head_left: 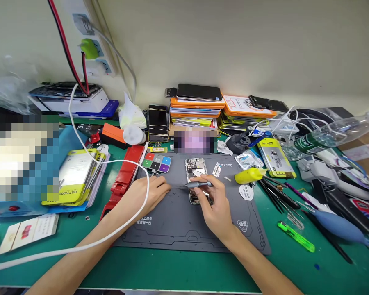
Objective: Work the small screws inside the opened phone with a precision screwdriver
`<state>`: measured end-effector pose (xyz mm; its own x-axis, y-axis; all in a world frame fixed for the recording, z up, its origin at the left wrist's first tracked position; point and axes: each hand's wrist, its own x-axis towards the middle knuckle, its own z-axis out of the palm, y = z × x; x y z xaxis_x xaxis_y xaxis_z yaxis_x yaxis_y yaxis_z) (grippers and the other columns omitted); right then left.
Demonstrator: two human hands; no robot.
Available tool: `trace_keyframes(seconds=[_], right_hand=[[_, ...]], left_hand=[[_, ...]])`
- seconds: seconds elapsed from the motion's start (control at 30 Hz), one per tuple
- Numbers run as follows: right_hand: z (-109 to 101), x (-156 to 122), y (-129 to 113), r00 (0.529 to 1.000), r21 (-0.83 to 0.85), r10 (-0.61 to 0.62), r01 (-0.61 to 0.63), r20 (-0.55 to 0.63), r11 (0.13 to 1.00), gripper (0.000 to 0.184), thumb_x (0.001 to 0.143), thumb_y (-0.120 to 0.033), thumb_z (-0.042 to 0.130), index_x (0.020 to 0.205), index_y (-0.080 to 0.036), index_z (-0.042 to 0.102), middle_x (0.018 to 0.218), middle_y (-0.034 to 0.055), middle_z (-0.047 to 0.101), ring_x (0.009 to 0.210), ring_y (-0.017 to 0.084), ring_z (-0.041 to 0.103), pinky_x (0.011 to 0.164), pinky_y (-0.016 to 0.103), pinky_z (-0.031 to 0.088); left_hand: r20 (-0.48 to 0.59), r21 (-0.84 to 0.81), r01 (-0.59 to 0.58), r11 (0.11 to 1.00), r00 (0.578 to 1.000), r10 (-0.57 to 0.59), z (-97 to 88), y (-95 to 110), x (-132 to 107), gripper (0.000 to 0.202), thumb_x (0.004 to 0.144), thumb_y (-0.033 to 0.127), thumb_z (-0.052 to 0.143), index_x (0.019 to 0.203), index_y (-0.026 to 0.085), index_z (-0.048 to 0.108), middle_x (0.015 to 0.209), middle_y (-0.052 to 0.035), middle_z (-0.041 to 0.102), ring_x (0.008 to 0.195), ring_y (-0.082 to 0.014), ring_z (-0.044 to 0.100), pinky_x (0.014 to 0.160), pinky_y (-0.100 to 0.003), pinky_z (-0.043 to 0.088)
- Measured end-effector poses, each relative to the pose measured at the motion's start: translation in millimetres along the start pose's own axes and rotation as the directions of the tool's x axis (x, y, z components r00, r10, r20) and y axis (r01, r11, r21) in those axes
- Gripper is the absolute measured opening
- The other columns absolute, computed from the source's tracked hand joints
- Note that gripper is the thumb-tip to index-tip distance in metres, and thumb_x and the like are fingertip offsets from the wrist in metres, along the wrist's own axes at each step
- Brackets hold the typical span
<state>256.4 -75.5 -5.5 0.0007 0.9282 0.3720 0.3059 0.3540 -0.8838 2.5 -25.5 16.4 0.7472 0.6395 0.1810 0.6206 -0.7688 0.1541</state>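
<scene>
My right hand (213,200) is closed round a slim grey precision screwdriver (199,184). Held nearly level, the screwdriver crosses above an opened phone (196,164), its thin tip pointing left past the phone's edge. The phone lies face up with its inner parts exposed, partly hidden by my fingers. On the left half of the dark grey work mat (178,227), my left hand (152,190) rests palm down, fingers loosely extended and nothing visible in them. Just beyond it sits a small pad with coloured squares (156,163), a cable end at its near edge.
A white cable (110,237) arches over my left forearm. Left stand a red tool (127,170) and yellow battery boxes (70,176). On the right lie a yellow bottle (249,175), tweezers (273,194), a green cutter (296,236) and a blue air blower (338,225). Stacked boxes (195,111) line the back.
</scene>
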Motion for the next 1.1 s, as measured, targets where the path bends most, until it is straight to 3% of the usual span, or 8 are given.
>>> trace_keyframes(seconds=[0.43, 0.57, 0.67, 0.83, 1.1], right_hand=[[0.3, 2.0, -3.8, 0.999, 0.018, 0.03, -0.03, -0.024, 0.999, 0.034, 0.112, -0.022, 0.059, 0.143, -0.033, 0.052, 0.127, 0.007, 0.078, 0.111, 0.022, 0.081, 0.097, 0.042, 0.069], [0.2, 2.8, -4.7, 0.999, 0.022, 0.046, -0.045, -0.025, 0.999, 0.036, 0.112, -0.022, 0.06, 0.145, -0.033, 0.051, 0.127, 0.007, 0.079, 0.111, 0.022, 0.081, 0.096, 0.041, 0.07], [0.3, 3.1, -4.3, 0.999, 0.023, 0.047, -0.046, -0.024, 0.999, 0.035, 0.111, -0.023, 0.06, 0.144, -0.031, 0.052, 0.126, 0.0079, 0.079, 0.112, 0.023, 0.081, 0.096, 0.042, 0.07], [0.5, 4.3, -6.8, 0.999, 0.024, 0.044, -0.043, -0.019, 0.999, 0.034, 0.112, -0.025, 0.059, 0.145, -0.031, 0.051, 0.127, 0.0096, 0.078, 0.11, 0.025, 0.081, 0.094, 0.044, 0.07], [1.9, 3.7, -6.3, 1.0, 0.015, 0.02, -0.02, 0.001, 1.0, 0.035, 0.112, -0.026, 0.059, 0.146, -0.03, 0.052, 0.129, 0.0092, 0.079, 0.107, 0.023, 0.081, 0.095, 0.044, 0.069]], left_hand=[[0.038, -0.068, 0.028, 0.997, 0.999, -0.026, -4.4, -3.0, -0.8, 0.024, 0.115, 0.018, 0.047, 0.113, 0.022, 0.07, 0.102, -0.0052, 0.072, 0.087, -0.0193, 0.072, 0.074, -0.027, 0.055], [0.05, -0.09, 0.052, 0.995, 0.998, -0.047, -5.1, -1.8, 0.3, 0.022, 0.116, 0.019, 0.048, 0.11, 0.02, 0.07, 0.104, -0.0058, 0.073, 0.088, -0.0196, 0.072, 0.076, -0.03, 0.057], [0.072, -0.107, 0.098, 0.989, 0.993, -0.09, -5.9, -2.2, -0.5, 0.013, 0.113, 0.024, 0.06, 0.113, 0.017, 0.07, 0.105, -0.0049, 0.073, 0.088, -0.019, 0.072, 0.08, -0.034, 0.062], [0.129, -0.144, 0.17, 0.975, 0.98, -0.152, -4.3, -5.1, -3.5, 0.033, 0.108, 0.037, 0.072, 0.134, 0.017, 0.069, 0.13, -0.0104, 0.072, 0.107, -0.0243, 0.074, 0.091, -0.044, 0.066], [0.129, -0.198, 0.195, 0.961, 0.977, -0.172, -2.4, -7.0, -5.0, 0.035, 0.108, 0.037, 0.072, 0.137, 0.017, 0.068, 0.135, -0.0114, 0.07, 0.112, -0.0261, 0.073, 0.095, -0.046, 0.065]])
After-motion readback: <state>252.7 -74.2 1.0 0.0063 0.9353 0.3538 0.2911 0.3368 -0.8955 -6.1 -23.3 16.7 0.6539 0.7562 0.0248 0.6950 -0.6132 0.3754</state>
